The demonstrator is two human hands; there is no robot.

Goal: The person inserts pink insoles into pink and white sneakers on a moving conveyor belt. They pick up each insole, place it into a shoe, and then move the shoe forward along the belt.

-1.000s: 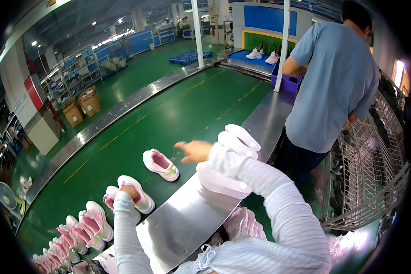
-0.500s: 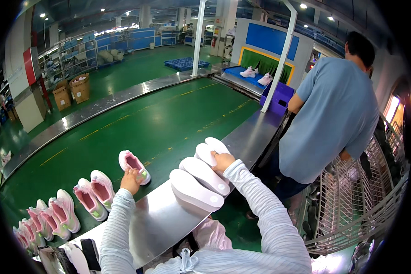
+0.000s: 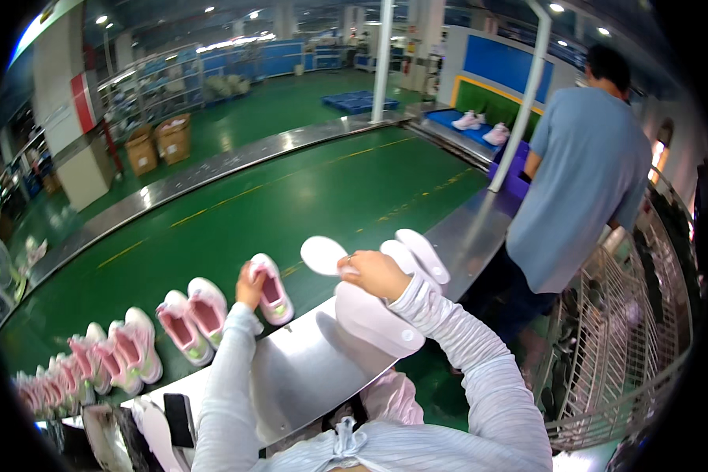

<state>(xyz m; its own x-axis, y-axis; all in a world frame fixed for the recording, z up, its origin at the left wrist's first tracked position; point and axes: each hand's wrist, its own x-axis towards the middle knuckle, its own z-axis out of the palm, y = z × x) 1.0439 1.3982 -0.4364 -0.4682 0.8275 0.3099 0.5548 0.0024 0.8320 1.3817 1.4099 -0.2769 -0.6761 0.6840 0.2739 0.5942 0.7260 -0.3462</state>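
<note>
My right hand [image 3: 374, 274] is closed on a white insole [image 3: 322, 256], which sticks out leftward over the green belt. Under this hand, on the metal ledge, lies a pile of pale insoles [image 3: 374, 322] with a small round mark at the heel. Two more white insoles [image 3: 425, 256] rest just to the right of it. My left hand [image 3: 249, 287] grips the left side of a white-and-pink shoe [image 3: 274, 293] standing on the belt. Its pink-lined opening faces up. Where the left fingertips press is partly hidden.
Several matching shoes [image 3: 185, 326] line the belt [image 3: 267, 204] to the left. A dark phone [image 3: 179, 421] lies on the near ledge. At right stand a person in a blue shirt [image 3: 582, 181] and a wire rack [image 3: 621, 338]. A white post [image 3: 519, 102] rises beyond the purple bin [image 3: 515, 177].
My right hand has lifted an insole off the ledge and brought it left over the belt. My left hand has shifted from the shoe's near end to its left side. The view has turned slightly left.
</note>
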